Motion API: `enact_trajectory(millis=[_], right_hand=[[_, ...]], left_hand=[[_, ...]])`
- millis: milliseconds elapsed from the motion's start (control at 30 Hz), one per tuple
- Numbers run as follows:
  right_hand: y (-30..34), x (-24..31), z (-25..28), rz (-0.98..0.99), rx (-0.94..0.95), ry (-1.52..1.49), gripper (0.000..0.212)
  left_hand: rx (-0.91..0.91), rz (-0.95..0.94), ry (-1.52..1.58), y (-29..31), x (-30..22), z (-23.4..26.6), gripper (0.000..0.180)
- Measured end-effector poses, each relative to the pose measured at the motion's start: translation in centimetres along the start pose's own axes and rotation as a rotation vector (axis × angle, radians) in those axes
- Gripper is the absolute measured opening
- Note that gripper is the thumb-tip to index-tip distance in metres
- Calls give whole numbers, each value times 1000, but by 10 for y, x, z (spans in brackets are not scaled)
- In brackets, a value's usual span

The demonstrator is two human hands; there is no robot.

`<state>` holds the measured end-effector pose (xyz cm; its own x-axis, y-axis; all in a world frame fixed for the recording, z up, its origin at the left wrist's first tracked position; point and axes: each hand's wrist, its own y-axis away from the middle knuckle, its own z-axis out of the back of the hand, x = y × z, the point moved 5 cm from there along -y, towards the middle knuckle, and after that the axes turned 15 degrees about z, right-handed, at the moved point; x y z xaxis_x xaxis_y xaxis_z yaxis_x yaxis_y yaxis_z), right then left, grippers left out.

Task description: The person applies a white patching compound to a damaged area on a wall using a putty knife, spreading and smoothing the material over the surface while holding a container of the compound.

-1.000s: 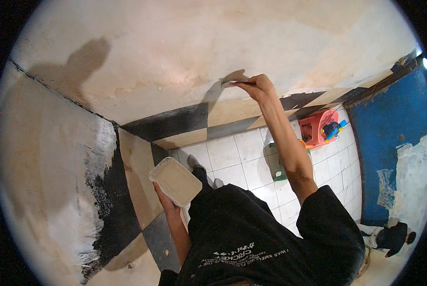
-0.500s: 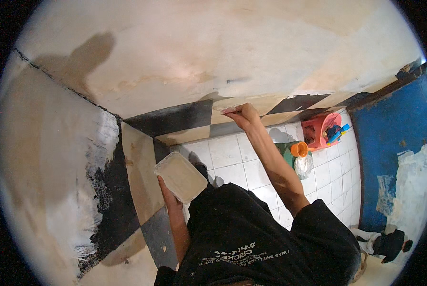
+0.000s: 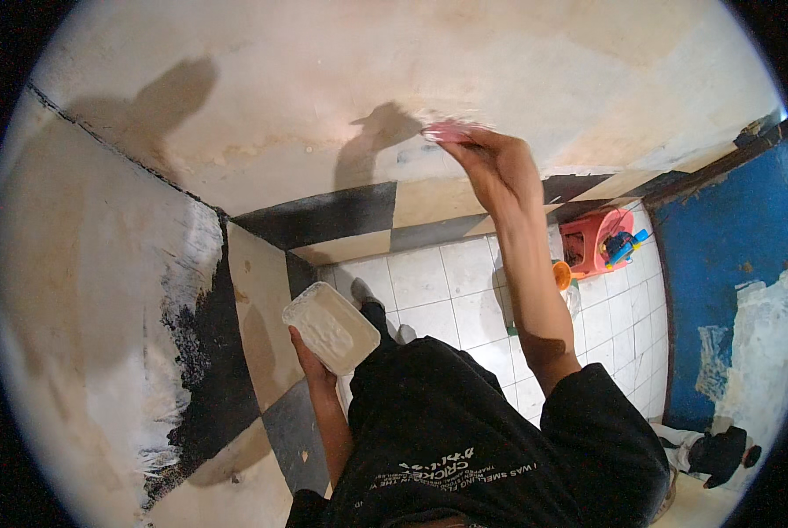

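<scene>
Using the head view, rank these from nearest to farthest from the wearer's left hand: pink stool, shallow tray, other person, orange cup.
1. Shallow tray: held in the left hand.
2. Orange cup: off to the right.
3. Pink stool: farther right, just past the cup.
4. Other person: far lower right.

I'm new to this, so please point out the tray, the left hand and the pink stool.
Tray (image 3: 353, 311), head view: right rim.
Left hand (image 3: 313, 363), head view: its middle.
Pink stool (image 3: 605, 227), head view: bare upper part.
</scene>
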<state>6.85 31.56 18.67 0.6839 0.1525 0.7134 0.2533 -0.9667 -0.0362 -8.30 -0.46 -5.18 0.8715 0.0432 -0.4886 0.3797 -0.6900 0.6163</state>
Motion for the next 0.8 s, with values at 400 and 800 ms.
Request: enact_trajectory(millis=[400,800], right_hand=[[-50,-104,175,-176,-149,144,37],[12,40,46,18,-168,-159,29]], left_hand=[[-25,6,-14,-4,1,-6,68],[-66,26,-18,7,-9,-6,70]])
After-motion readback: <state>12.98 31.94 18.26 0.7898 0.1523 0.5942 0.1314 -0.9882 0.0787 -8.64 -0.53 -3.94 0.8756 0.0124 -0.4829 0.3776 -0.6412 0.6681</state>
